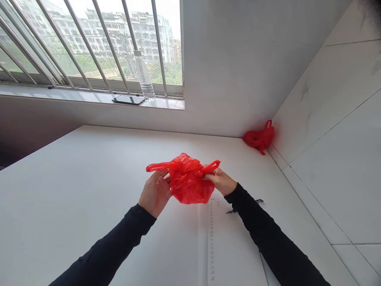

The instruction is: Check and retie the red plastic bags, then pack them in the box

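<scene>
Between my two hands, above the white table, is a red plastic bag with its top gathered and two handle loops sticking out to the sides. My left hand has its fingers closed on the bag's left side, just under the left loop; some fingertips are hidden behind it. On the other side my right hand pinches the bag below the right loop. What the bag contains, if anything, cannot be made out. Below the bag lies a white paper sheet with a column of small handwritten marks.
A black pen lies on the paper, partly under my right forearm. Another red plastic bag sits in the far right corner against the tiled wall. On the windowsill stand a clear water bottle and a flat phone.
</scene>
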`<state>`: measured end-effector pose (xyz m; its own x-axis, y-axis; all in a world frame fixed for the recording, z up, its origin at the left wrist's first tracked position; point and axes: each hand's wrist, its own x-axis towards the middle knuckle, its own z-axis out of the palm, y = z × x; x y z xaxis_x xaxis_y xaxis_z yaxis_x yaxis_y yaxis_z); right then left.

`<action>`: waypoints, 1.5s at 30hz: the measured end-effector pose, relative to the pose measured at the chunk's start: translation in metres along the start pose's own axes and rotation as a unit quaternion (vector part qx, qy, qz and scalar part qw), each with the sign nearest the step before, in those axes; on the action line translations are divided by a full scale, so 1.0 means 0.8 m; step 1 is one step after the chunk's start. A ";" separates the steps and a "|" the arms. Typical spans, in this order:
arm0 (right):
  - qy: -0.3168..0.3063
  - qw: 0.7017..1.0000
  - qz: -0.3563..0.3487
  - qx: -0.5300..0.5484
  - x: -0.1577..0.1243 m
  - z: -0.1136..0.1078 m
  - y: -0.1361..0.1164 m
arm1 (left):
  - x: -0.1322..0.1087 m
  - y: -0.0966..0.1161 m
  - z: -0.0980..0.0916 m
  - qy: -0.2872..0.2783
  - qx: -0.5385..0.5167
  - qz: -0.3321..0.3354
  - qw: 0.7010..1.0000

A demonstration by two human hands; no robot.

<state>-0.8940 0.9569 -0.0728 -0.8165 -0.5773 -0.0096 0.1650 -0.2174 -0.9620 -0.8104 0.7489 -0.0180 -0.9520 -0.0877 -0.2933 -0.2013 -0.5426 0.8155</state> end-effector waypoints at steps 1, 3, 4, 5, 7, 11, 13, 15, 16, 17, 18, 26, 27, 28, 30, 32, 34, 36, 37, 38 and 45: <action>-0.003 1.000 0.003 -0.001 0.000 0.001 -0.001 | 0.001 0.002 -0.001 0.003 0.000 -0.002 1.000; -0.017 1.000 0.010 0.002 -0.002 0.003 -0.005 | 0.003 0.004 -0.004 0.005 0.008 -0.014 1.000; -0.029 0.999 0.015 0.009 -0.004 0.005 -0.008 | 0.003 0.005 -0.005 0.000 0.016 -0.022 1.000; -0.042 0.999 0.020 0.019 -0.005 0.008 -0.011 | 0.003 0.005 -0.005 -0.009 0.023 -0.032 0.999; -0.060 0.997 0.027 0.041 -0.008 0.013 -0.015 | 0.001 0.004 -0.004 -0.039 0.038 -0.050 0.997; -0.081 0.996 0.013 0.039 -0.011 0.017 -0.018 | -0.001 -0.001 -0.002 -0.080 0.070 -0.063 0.992; -0.100 0.995 -0.010 0.008 -0.010 0.016 -0.017 | -0.001 -0.003 -0.003 -0.073 0.075 -0.051 0.993; -0.107 0.993 -0.032 -0.023 -0.008 0.015 -0.016 | -0.001 -0.004 -0.005 -0.062 0.067 -0.045 0.995; -0.108 0.993 -0.039 -0.035 -0.008 0.015 -0.016 | -0.001 -0.004 -0.006 -0.060 0.062 -0.047 0.995; -0.110 0.992 -0.038 -0.043 -0.008 0.016 -0.016 | -0.001 -0.003 -0.007 -0.060 0.058 -0.049 0.995; -0.114 0.992 -0.030 -0.043 -0.009 0.016 -0.017 | -0.001 -0.003 -0.007 -0.060 0.057 -0.049 0.995; -0.084 0.986 0.098 0.104 -0.018 0.019 -0.026 | 0.001 0.007 -0.012 -0.037 0.087 0.001 0.996; -0.074 0.985 0.110 0.107 -0.017 0.019 -0.025 | 0.001 0.007 -0.011 -0.047 0.100 0.003 0.994; -0.069 0.986 0.114 0.096 -0.016 0.020 -0.022 | 0.000 0.008 -0.010 -0.058 0.113 0.005 0.992; -0.077 0.992 0.089 0.049 -0.013 0.022 -0.016 | -0.002 0.007 -0.007 -0.076 0.138 0.006 0.987; -0.092 0.994 0.052 0.012 -0.010 0.024 -0.009 | -0.006 0.007 -0.001 -0.081 0.155 0.002 0.985; -0.082 0.996 0.029 0.006 -0.008 0.026 -0.006 | -0.010 0.007 0.004 -0.084 0.158 -0.004 0.984; -0.044 0.999 0.023 0.011 -0.007 0.027 -0.005 | -0.012 0.007 0.009 -0.098 0.149 -0.009 0.984; -0.024 0.999 0.026 0.016 -0.008 0.028 -0.006 | -0.013 0.006 0.011 -0.108 0.142 -0.011 0.984; -0.006 0.999 0.030 0.023 -0.009 0.028 -0.008 | -0.013 0.005 0.011 -0.120 0.138 -0.013 0.983; -0.008 1.000 0.009 0.019 -0.012 0.034 -0.009 | -0.003 -0.008 -0.003 -0.079 0.175 0.008 0.981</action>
<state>-0.8725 0.9430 -0.0585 -0.8046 -0.5933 -0.0226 0.2010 -0.2363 -0.9507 -0.8062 0.7502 -0.0237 -0.9738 0.0527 -0.2212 -0.2274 -0.2203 0.9486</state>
